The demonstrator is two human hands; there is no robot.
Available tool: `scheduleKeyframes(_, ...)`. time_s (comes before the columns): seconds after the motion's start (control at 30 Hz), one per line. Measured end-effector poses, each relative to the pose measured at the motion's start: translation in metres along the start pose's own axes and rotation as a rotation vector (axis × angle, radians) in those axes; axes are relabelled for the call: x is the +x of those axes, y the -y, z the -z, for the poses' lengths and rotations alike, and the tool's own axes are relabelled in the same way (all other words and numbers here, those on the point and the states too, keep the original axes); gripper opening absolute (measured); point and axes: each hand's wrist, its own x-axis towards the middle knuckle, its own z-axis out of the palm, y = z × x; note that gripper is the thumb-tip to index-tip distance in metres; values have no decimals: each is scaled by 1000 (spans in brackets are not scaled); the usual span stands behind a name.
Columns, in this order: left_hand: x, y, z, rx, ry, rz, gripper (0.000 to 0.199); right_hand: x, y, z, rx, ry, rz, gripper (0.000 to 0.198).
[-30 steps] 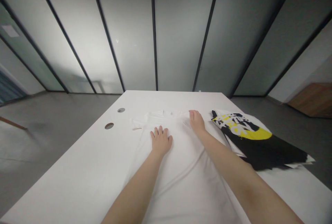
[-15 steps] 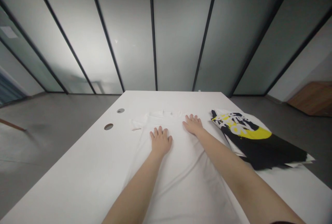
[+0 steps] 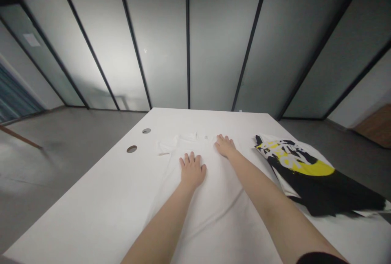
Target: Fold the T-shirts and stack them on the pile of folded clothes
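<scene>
A white T-shirt [image 3: 210, 199] lies spread on the white table [image 3: 100, 199], its collar end away from me and one sleeve visible at the left. My left hand [image 3: 192, 171] rests flat on the upper chest area, fingers spread. Farther up, near the collar on the right side, my right hand [image 3: 225, 146] lies palm down with its fingers stretched out. A soft diagonal crease crosses the cloth beside my right forearm. Both hands press on the fabric without gripping it. The right sleeve of the shirt is hard to make out.
To the right lies a stack of printed shirts [image 3: 324, 186] in black, white and yellow, reaching the table's right edge. Two round holes, a near one [image 3: 132, 149] and a far one [image 3: 146, 131], pierce the tabletop at the left. Frosted glass panels [image 3: 161, 52] stand behind.
My right hand has shifted slightly toward the collar, to the left over the shirt. My left hand stays flat at nearly the same place. The camera view has turned a little left.
</scene>
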Motion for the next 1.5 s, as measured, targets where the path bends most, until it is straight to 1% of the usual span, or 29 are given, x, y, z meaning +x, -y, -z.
scheduleKeyframes(0.13, 0, 0, -3, 3, -19, -1, 53, 7, 0, -2, 9, 27, -44, 63)
scheduleKeyframes(0.33, 1, 0, -3, -5, -12, 7, 53, 16, -2, -1, 39, 62, -69, 65)
scheduleKeyframes(0.47, 1, 0, -3, -7, -5, 10, 53, 10, -2, -2, 53, 38, -48, 63)
scheduleKeyframes(0.53, 1, 0, -5, -9, -19, 11, 54, 5, 4, -2, 97, -13, -34, 61)
scheduleKeyframes(0.57, 1, 1, -6, -8, -27, 12, 54, 2, 10, -3, 191, -74, -35, 60)
scheduleKeyframes(0.67, 1, 1, -9, -4, -42, 10, 53, -5, 34, -6, 646, -318, -63, 57)
scheduleKeyframes(0.7, 2, 1, -9, 0, -43, 7, 53, -7, 42, -8, 774, -376, -73, 57)
scheduleKeyframes(0.77, 2, 0, -9, 10, -40, 13, 58, -12, 56, -12, 899, -419, -87, 61)
scheduleKeyframes(0.83, 1, -1, -8, 22, -38, 43, 69, -19, 61, -17, 955, -424, -99, 65)
scheduleKeyframes(0.9, 1, -1, -7, 33, -41, 76, 77, -28, 53, -20, 1044, -415, -105, 66)
scheduleKeyframes(0.93, 0, -2, -7, 39, -40, 86, 78, -33, 46, -21, 1116, -403, -107, 66)
scheduleKeyframes(1.07, -3, -2, -5, 55, -26, 96, 72, -57, 8, -25, 1482, -346, -115, 73)
scheduleKeyframes(1.13, -5, -2, -3, 58, -25, 107, 71, -70, -3, -26, 1598, -328, -106, 72)
scheduleKeyframes(1.2, -7, -2, 0, 64, -29, 115, 70, -83, -3, -25, 1684, -295, -93, 70)
scheduleKeyframes(1.27, -11, -1, 2, 73, -34, 118, 69, -95, 4, -22, 1763, -236, -95, 67)
scheduleKeyframes(1.4, -26, 1, 1, 87, -44, 110, 67, -111, 22, -13, 1924, -96, -180, 59)
scheduleKeyframes(1.5, -38, 0, -3, 102, -43, 119, 68, -118, 26, -9, 1932, -54, -212, 56)
